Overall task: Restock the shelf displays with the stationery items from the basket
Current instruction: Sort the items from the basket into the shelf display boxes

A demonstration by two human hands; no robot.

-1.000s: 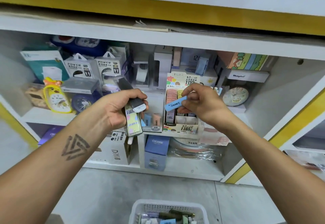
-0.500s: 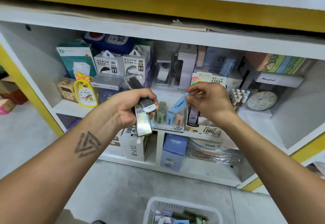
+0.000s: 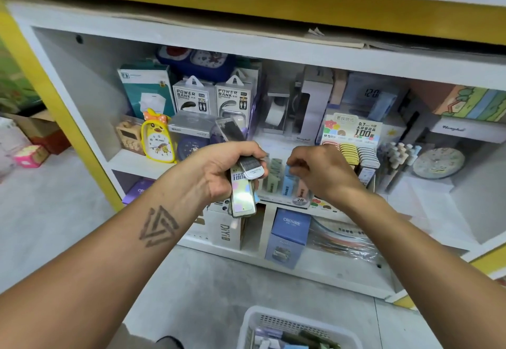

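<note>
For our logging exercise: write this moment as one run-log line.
left hand: grips lead cases | right hand: slots blue case into 2B display | basket: still stocked

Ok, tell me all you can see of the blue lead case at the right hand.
The blue lead case is a slim, flat pastel-blue box, plastic by its look, with dark print down its face. It stands upright in the clear display tray, between green and pink cases. The right hand pinches its top; the fingers hide that end.
</note>
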